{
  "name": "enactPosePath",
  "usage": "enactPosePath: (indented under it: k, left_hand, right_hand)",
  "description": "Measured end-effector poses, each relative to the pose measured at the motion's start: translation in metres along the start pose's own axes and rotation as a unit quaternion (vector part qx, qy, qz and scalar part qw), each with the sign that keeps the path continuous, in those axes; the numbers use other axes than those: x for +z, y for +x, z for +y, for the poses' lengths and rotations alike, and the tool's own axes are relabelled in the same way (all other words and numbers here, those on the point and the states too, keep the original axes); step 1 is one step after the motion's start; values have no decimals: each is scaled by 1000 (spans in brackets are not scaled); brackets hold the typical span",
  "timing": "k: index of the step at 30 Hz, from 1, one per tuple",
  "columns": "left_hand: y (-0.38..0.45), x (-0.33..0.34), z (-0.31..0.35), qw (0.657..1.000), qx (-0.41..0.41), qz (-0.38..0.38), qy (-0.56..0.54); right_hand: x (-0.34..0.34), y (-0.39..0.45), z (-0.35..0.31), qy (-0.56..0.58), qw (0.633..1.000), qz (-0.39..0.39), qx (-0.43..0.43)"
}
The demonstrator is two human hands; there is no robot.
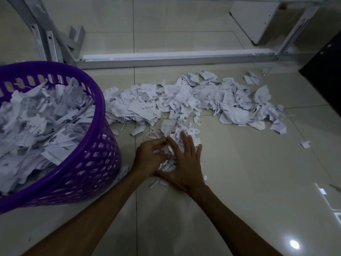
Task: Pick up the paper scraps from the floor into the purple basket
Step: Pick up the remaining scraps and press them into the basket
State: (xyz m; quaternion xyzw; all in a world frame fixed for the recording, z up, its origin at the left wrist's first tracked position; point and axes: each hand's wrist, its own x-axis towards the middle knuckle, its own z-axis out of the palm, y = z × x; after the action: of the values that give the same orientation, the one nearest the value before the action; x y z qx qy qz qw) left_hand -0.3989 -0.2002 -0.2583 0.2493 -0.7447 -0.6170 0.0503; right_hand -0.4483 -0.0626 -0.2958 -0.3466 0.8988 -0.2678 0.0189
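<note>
- Head view, nearest part: two bare forearms reach forward from the bottom edge over the glossy tiled floor (258, 182), converging on a small clump of paper scraps (168, 164).
- Right hand (184, 169) lies palm-down on that clump, fingers straight and spread, pressing the paper against the floor; its grip is wide open and flat, curled round nothing.
- Left hand (150, 157) sits just beside it, touching the same clump from the left; its fingers are bent inward against the paper, their tips meeting the right hand's index finger. Its grip is part-closed on the scraps.
- A few loose bits (159, 183) lie on the floor just below the two hands.
- Purple basket (88, 163) stands at the left, close to the left hand, tilted in this wide view, its lattice wall facing the hands. It is heaped nearly to the rim with torn white paper (40, 124).
- Beyond the hands, the main spread of scraps (193, 100) runs across the floor from the basket's right side toward the right edge, with stray pieces (305, 144) apart from it.
- Farthest back, a grey metal frame (166, 59) rests on the floor, and a dark object (324, 71) fills the right edge.
</note>
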Motion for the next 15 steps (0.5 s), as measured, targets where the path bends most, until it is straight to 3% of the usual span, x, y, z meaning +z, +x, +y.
enactPosePath:
  k: [10,15]
  left_hand:
    - [8,-10,2,980,-114,27,-162]
    - [6,-13,7,988,-86,46,-121]
  right_hand:
    - [10,9,6,34,999,33,5]
    - [12,16,8,60,995,77,-31]
